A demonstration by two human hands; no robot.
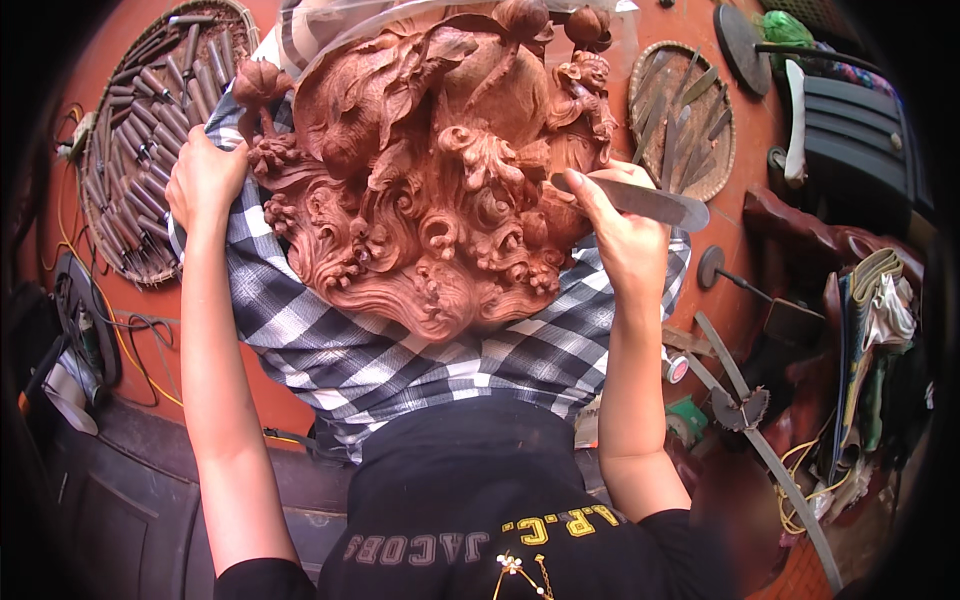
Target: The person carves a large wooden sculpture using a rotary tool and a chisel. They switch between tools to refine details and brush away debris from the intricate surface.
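Observation:
A large reddish-brown wood carving [430,200] with deep swirls, leaves, buds and a small figure lies across my lap. Under it spreads a black-and-white checked cloth [300,330]. At the carving's left side, my left hand [207,180] is closed on the edge of this cloth; its fingertips are partly hidden. My right hand [632,222] grips a flat grey metal file [660,204] with a rounded broad end pointing right. The file's narrow tip reaches the carving's right side, below the small figure. Whether the tip touches the wood, I cannot tell.
A round woven basket [100,220] with many wood-handled chisels [150,150] stands left. Flat files [680,125] lie in a smaller basket [728,165] at right. A dark louvred chair [860,130], metal strips [775,465] and bags [875,300] crowd the right; cables [110,300] run left.

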